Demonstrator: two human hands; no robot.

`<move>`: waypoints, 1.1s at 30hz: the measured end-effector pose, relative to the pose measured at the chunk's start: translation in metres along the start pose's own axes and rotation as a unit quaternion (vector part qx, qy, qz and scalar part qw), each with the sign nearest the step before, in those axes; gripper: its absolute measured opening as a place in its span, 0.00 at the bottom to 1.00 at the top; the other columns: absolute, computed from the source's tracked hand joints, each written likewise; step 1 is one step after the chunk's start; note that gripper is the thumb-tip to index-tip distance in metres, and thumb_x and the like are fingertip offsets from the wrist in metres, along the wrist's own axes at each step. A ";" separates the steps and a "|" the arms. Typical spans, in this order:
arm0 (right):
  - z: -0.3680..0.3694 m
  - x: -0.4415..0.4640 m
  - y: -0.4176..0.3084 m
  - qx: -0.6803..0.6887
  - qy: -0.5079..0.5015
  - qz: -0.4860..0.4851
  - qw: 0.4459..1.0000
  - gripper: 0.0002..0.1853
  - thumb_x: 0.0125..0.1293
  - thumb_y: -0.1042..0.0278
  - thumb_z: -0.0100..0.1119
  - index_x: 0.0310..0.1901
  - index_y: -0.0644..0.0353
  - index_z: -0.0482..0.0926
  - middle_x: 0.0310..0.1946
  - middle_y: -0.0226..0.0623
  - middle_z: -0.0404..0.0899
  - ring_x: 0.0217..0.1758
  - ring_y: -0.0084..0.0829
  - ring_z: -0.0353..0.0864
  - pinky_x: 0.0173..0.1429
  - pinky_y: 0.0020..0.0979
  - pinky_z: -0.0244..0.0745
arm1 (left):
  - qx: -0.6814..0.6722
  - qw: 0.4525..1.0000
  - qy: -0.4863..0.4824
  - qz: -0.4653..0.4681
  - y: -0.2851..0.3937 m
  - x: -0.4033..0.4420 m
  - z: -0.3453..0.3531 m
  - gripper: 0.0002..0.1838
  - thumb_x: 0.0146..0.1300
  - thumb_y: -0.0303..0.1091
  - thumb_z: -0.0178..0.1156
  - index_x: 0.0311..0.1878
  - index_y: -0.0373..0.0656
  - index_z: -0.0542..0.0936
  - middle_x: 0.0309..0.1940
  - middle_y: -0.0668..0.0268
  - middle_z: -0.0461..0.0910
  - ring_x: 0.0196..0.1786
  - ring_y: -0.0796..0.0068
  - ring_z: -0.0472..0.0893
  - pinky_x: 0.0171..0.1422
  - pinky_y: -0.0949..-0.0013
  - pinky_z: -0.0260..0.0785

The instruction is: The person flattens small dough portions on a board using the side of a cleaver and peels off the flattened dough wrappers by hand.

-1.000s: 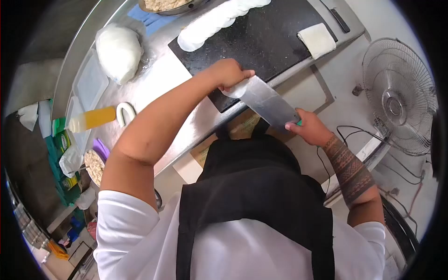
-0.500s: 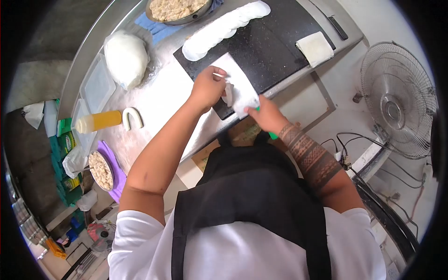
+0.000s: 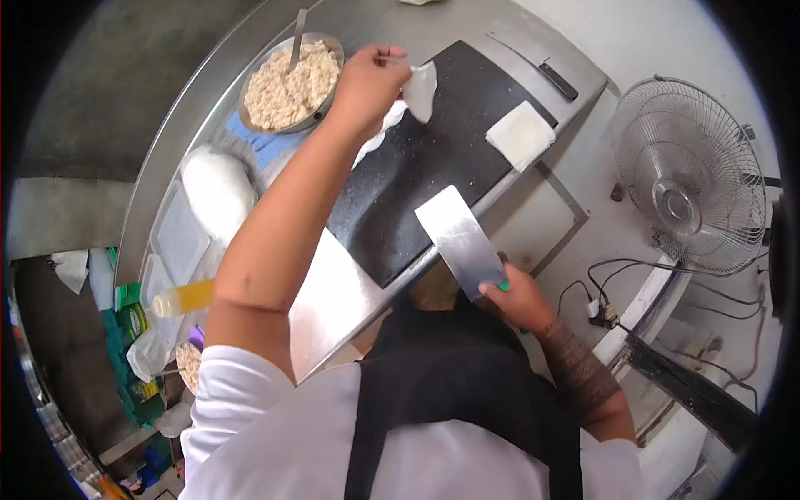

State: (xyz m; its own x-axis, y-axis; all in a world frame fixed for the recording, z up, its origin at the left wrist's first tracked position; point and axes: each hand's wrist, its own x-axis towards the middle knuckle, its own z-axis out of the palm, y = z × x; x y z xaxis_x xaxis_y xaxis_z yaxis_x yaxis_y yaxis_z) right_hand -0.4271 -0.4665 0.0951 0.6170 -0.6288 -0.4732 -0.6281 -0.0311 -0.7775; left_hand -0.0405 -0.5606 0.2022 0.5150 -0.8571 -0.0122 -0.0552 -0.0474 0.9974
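The left hand (image 3: 371, 90) pinches a thin white dough wrapper (image 3: 422, 90) over the far left part of a black board (image 3: 454, 154). The wrapper hangs just right of that hand's fingertips, its long axis running roughly far to near, with the narrower end pointing near. Part of a row of wrappers (image 3: 382, 133) shows below this hand, on the board's left side (the left forearm (image 3: 304, 183) covers some of it). The right hand (image 3: 527, 298), just off the board's near edge, is closed round the green handle (image 3: 502, 285) of a broad cleaver (image 3: 460, 240). The cleaver's long axis slants from near right to far left, and its squared end points far left, overlapping the board's edge in view; whether they touch cannot be told. Left of the left hand stands a bowl (image 3: 317, 117) of pale, lumpy filling (image 3: 287, 87). A folded white cloth (image 3: 521, 136) lies at the board's right end, near a black-handled knife (image 3: 558, 82).
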 end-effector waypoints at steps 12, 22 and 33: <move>-0.021 -0.029 0.022 0.063 0.088 0.026 0.994 0.20 0.72 0.60 0.75 0.55 0.67 0.83 0.44 0.43 0.89 0.48 0.37 0.88 0.56 0.41 0.82 | 0.184 0.961 0.193 0.078 -0.173 0.045 0.002 0.22 0.65 0.27 0.65 0.62 0.34 0.84 0.58 0.47 0.87 0.61 0.52 0.87 0.67 0.58 0.79; 0.024 0.059 -0.066 0.013 -0.098 0.053 0.994 0.20 0.75 0.62 0.70 0.59 0.68 0.81 0.42 0.46 0.90 0.45 0.41 0.91 0.53 0.43 0.83 | 0.402 0.829 0.387 -0.042 -0.207 -0.306 -0.167 0.34 0.62 0.33 0.76 0.70 0.38 0.75 0.65 0.49 0.76 0.68 0.45 0.74 0.75 0.48 0.66; 0.235 0.127 -0.213 -0.353 -0.213 -0.407 0.815 0.12 0.78 0.64 0.60 0.50 0.64 0.76 0.37 0.57 0.87 0.44 0.61 0.89 0.51 0.60 0.81 | 0.317 0.735 0.594 -0.084 -0.237 -0.376 -0.255 0.31 0.57 0.31 0.81 0.62 0.38 0.78 0.59 0.50 0.79 0.62 0.47 0.77 0.65 0.50 0.73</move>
State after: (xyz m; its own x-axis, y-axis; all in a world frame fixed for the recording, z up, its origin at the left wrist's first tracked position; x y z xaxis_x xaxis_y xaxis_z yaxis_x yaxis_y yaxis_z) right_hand -0.1033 -0.3573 0.1032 0.9798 0.1454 -0.1375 0.0478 -0.8372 -0.5448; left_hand -0.0024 -0.0964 -0.0113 0.9228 0.2225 0.3144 -0.0981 -0.6535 0.7506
